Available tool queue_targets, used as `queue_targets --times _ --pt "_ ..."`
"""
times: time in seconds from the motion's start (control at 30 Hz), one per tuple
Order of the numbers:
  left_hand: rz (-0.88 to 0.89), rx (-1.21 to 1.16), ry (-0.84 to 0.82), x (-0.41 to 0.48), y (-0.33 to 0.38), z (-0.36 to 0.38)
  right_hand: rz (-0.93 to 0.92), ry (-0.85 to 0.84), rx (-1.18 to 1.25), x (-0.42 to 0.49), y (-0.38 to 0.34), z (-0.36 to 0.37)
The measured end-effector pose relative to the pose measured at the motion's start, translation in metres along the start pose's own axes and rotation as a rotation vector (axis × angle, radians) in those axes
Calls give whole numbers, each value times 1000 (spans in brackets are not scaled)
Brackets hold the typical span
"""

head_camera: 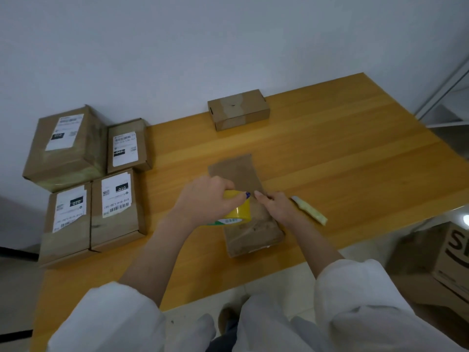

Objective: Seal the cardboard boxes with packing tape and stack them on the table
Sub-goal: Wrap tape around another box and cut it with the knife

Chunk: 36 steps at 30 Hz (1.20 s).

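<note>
A flat brown cardboard box (250, 224) lies lengthwise on the wooden table (342, 153) in front of me. My left hand (203, 201) grips a yellow roll of packing tape (237, 212) over the box's middle. My right hand (276, 203) is just right of the roll, its fingers pinched at the roll's edge above the box top; whether it holds the tape end I cannot tell. A small taped box (238, 109) stands alone at the table's far edge. Several labelled boxes (101, 179) sit in a group on the left end.
A pale yellow box cutter (309, 210) lies on the table just right of my right hand. A larger printed carton (436, 255) stands on the floor to the right. A white wall backs the table.
</note>
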State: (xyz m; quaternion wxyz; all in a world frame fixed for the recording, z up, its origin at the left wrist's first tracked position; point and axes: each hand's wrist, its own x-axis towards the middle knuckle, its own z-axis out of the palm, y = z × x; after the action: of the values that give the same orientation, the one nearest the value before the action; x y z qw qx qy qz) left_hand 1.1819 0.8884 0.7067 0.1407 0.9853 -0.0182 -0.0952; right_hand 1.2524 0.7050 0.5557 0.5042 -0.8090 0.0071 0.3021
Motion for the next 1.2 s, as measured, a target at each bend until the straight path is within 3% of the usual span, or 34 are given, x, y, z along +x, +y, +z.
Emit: queue_targets --times 0.13,0.27,0.6,0.73,0.83,0.93,1.07,1.2 --pt "-68 182 -100 -2 -22 5 47 -33 64 -15 -11 -8" --pt "-153 183 -208 -7 -45 34 38 -36 76 -21 -17 -9" --pt "-194 268 -241 -5 -50 54 90 -32 150 -21 -18 1" --pt "-236 244 -255 -4 -48 63 175 242 -340 -21 -34 27" --pt "-250 206 -234 -5 -46 67 -14 417 -571 -28 -54 58" --pt "-266 206 -206 -7 -46 70 -200 392 -773 -22 -55 89" --pt "-318 171 -207 -11 -46 73 -210 344 -834 -14 -46 96" --pt "-356 155 -190 -15 -50 76 -215 378 -896 -9 -24 53"
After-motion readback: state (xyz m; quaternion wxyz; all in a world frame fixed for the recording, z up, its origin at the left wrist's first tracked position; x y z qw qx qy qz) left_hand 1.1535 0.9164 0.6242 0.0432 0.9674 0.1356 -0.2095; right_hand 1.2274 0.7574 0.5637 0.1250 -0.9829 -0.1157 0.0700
